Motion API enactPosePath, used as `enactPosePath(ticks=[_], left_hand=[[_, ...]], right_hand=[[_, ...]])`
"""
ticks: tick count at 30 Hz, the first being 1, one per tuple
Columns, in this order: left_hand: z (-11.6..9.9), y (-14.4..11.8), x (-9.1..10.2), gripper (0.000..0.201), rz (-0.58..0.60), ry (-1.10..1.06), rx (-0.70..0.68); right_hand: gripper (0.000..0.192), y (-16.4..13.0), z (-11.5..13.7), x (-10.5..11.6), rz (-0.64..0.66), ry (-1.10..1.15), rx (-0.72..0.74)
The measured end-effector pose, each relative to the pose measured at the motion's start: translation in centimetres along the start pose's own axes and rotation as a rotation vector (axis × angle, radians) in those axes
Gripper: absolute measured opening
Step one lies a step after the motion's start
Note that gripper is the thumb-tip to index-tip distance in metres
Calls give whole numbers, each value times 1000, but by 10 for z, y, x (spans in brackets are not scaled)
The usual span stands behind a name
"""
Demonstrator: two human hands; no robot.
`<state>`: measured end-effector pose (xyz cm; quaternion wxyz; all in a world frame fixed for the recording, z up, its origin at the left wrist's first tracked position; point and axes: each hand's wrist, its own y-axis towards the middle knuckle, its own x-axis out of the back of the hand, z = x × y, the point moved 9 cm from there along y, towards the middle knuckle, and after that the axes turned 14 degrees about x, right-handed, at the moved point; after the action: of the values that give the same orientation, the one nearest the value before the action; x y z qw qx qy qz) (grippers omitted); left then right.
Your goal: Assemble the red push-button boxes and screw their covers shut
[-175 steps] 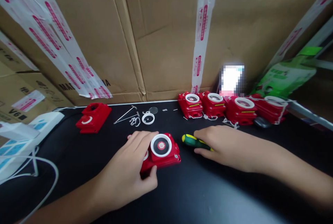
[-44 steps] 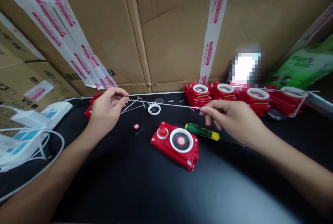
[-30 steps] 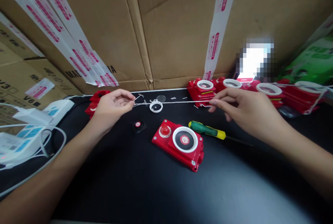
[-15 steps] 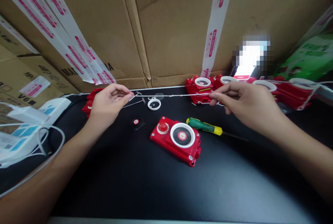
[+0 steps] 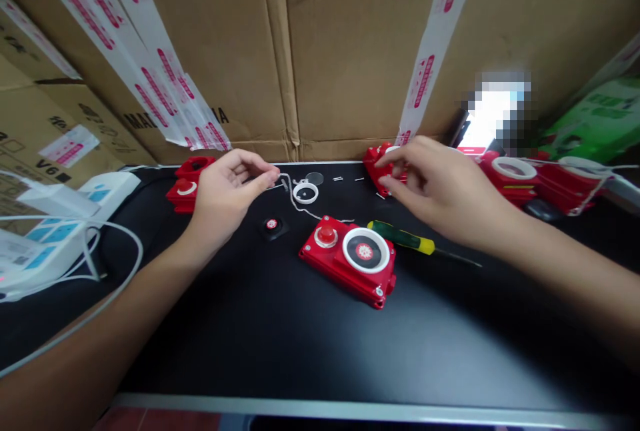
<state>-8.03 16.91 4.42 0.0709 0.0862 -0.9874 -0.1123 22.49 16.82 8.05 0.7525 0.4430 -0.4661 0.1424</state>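
Note:
My left hand (image 5: 231, 192) is raised over the back of the black table, thumb and fingertips pinched on one end of a white string (image 5: 295, 201). From there the string droops slack, its far end behind a red box (image 5: 345, 261) with a red button and a white-ringed round window. My right hand (image 5: 433, 184) hovers with thumb and forefinger apart and nothing visible between them. Behind it, partly hidden, stands another red box (image 5: 373, 167). A green and yellow screwdriver (image 5: 403, 237) lies below this hand. Near the left fingers are a white ring (image 5: 305, 193) and a clear disc (image 5: 315, 178).
Several small screws (image 5: 338, 179) lie at the back. A black square piece (image 5: 274, 227) rests left of the front red box. More red boxes (image 5: 510, 177) and a lit phone (image 5: 487, 114) are at right. A power strip (image 5: 70, 231) with white cables is at left; cardboard boxes (image 5: 340, 51) stand behind.
The string was stretched taut between both hands. My right hand has let go of its end, and the string now hangs slack from my left hand. The view has shifted slightly.

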Motion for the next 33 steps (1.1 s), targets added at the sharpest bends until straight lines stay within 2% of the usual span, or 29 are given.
enactPosePath(ticks=[2,5,7,10,14,19,28,31,33], left_hand=[[3,-1,-4,26,34,-7,28],[5,-2,-6,25,69,-27,66],[5,-2,-6,24,82,-48,80],[4,-1,-5,25,91,-82,90],[5,1,-4,31,92,-127,106],[3,-1,-6,30,107,-181,126],[-4,-5,-9,24,104,-204,125],[-1,-5,-10,26,110,-210,139],[-1,-7,-11,28,107,-217,150]], right_hand=[[18,28,6,-22,132,32,83],[19,64,15,-62,336,56,204],[20,81,18,-81,396,34,226],[19,94,25,-105,472,-28,232],[19,98,33,-125,568,-86,247],[22,104,33,-138,617,-123,264],[23,105,40,-143,620,-115,258],[19,108,38,-138,594,-79,258],[17,107,34,-124,549,-52,255]])
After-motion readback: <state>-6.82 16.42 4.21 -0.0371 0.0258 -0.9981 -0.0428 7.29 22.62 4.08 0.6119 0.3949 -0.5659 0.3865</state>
